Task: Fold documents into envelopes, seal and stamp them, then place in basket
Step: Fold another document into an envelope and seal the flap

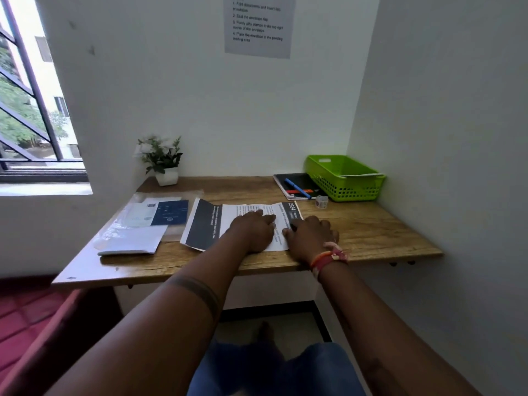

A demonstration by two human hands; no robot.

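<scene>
Wooden bench runs across the middle of the frame, set into a white-walled corner.

Document, a printed sheet with a dark band at its left end and a dark header at its right end, lies flat at the centre of the bench, near the front edge.

Left hand rests palm down on the middle of the sheet, fingers straight and pointing toward the wall. Right hand lies just beside it to the right, over the sheet's right end, fingers bent at the knuckles with tips on the paper; whether it pinches the edge, cannot tell. A red and orange thread band sits on that wrist.

Left of centre: a clear plastic sleeve holding papers, one dark blue, with a white envelope lying on its near end.

Upper right of the bench: green plastic basket against the wall, a white edge showing inside. Just left of it, a black notebook with a blue pen on top. Small roll of tape stands in front of the basket.

Potted plant at the bench's back left. Printed notice on the wall at top centre. Barred window at upper left.
</scene>
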